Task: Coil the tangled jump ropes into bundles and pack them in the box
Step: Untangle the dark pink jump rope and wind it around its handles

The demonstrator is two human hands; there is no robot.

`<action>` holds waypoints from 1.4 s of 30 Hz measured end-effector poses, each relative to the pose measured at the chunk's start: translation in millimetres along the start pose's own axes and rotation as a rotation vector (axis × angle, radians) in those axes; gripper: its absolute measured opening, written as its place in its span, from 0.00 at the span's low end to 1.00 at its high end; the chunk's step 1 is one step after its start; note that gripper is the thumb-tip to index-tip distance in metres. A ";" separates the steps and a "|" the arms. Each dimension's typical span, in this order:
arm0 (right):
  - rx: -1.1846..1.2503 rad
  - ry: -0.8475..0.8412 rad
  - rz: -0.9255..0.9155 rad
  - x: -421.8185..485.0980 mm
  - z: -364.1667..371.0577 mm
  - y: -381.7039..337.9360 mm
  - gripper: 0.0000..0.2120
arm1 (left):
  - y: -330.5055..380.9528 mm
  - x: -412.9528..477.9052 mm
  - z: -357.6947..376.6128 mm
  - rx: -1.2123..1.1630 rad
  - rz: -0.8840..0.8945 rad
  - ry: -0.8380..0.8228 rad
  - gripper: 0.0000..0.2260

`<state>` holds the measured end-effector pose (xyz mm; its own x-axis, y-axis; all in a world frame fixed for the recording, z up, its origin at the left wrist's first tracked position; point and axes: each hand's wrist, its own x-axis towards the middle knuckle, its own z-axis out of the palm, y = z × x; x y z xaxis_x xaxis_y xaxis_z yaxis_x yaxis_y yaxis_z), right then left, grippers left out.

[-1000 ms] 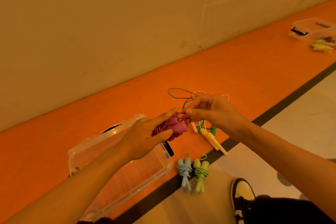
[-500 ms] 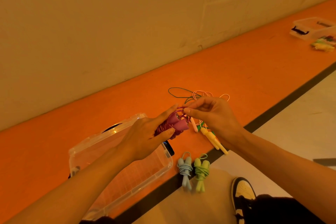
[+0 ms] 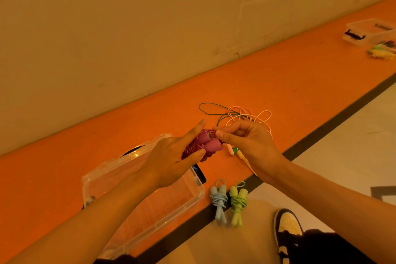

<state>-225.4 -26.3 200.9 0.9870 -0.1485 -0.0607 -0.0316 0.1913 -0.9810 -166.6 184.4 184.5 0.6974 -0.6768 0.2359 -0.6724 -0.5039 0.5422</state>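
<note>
Orange floor [image 3: 278,75] runs along a plain wall in front of me. My left hand [image 3: 171,161] holds the pink jump rope [image 3: 209,143] up off the floor. Its thumb presses the wound cord from the near side and its index finger lies straight along the far side; I cannot see its other fingers behind the bundle. My right hand [image 3: 250,146] meets the rope at the handle ends, thumb and forefinger pinching the cord there, the remaining fingers curled. The two pink handles lie side by side with the cord wrapped round them.

Below my left hand the clear box [image 3: 107,167] sits on the orange. Behind my right hand, loose green and pink cords lie in a tangle [image 3: 237,111]. Nearer me, by the dark stripe [image 3: 321,132], a blue bundle [image 3: 218,199] and a green bundle [image 3: 237,201] lie side by side, just off the box's corner. My shoe [image 3: 287,227] shows at the lower right. Far off to the right stands a second clear box [image 3: 368,32].
</note>
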 end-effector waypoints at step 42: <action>-0.570 -0.392 -0.339 12.6 -21.3 -5.0 0.04 | -2.3 -1.8 -0.9 -0.302 0.006 0.022 0.26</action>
<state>-216.1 -49.8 201.1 0.9374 0.2654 0.2254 0.3112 -0.3484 -0.8842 -166.1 187.3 183.6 0.7007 -0.6661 0.2556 -0.5748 -0.3149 0.7553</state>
